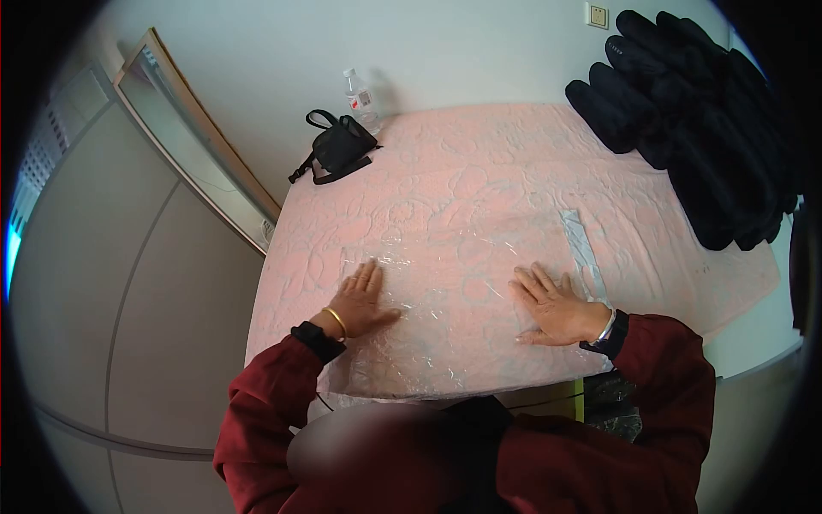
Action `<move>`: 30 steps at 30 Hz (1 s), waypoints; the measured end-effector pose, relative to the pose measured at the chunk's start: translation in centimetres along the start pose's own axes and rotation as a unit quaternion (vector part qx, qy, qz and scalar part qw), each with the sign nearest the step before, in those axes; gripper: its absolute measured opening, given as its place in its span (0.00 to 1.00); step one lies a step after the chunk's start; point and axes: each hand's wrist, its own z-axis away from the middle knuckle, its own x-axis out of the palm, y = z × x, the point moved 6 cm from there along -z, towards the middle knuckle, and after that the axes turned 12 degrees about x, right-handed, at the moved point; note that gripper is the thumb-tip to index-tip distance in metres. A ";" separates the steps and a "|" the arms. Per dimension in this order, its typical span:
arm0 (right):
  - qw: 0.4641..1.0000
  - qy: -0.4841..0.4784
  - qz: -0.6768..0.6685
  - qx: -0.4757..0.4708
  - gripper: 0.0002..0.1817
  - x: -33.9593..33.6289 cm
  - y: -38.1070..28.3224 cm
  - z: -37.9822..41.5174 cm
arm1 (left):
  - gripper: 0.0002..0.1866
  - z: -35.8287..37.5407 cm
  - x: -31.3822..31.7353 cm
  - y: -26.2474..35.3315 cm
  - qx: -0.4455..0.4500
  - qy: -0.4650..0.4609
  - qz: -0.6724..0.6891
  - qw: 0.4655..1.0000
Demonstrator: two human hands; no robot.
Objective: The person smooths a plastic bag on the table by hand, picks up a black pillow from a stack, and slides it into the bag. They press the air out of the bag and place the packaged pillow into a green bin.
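A clear plastic bag or sheet [437,300] lies spread near the front of the pink patterned cloth [479,146], wrinkled and shiny. Flat on its left part rests my left hand [363,301], fingers spread. My right hand [556,310] presses flat on the right part, its fingers apart too. A silvery-white strip [581,248] runs along the sheet's right edge, just beyond my right fingers. Toward my body the plastic hangs over the table's front edge. Neither hand grips anything.
A small black bag [342,147] with straps sits at the back left, a clear bottle [361,101] behind it. Black padded items [693,120] are heaped at the back right. A framed mirror [201,141] leans by the wall on the left, near grey cabinet doors [128,257].
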 end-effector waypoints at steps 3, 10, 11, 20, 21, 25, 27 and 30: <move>1.000 0.004 -0.001 -0.001 0.55 -0.3 0.2 0.3 | 0.58 1.9 -0.2 -5.3 -0.062 0.008 -0.004 0.998; 0.981 0.104 -0.165 0.014 0.47 -2.0 4.1 0.5 | 0.53 3.1 -2.6 -6.3 -0.106 0.024 -0.011 0.994; 0.981 0.103 -0.164 0.013 0.47 -1.8 3.7 0.8 | 0.51 3.1 -2.5 -4.7 -0.075 0.084 -0.030 0.993; 0.967 0.197 -0.157 -0.051 0.45 1.9 -3.7 9.8 | 0.42 10.0 0.2 16.9 0.189 0.137 0.040 0.972; 0.964 0.222 -0.146 -0.023 0.45 2.5 -3.1 10.0 | 0.42 10.5 1.0 17.9 0.187 0.130 0.058 0.972; 0.959 0.243 -0.147 -0.007 0.44 3.5 -5.1 8.6 | 0.42 8.5 2.2 21.5 0.216 0.179 0.127 0.951; 0.959 0.239 -0.152 -0.013 0.43 4.5 -7.7 7.0 | 0.43 5.9 1.9 24.0 0.236 0.218 0.155 0.934; 0.777 0.227 -0.548 -0.210 0.40 5.3 -11.2 5.5 | 0.43 3.5 1.3 25.7 0.257 0.278 0.192 0.905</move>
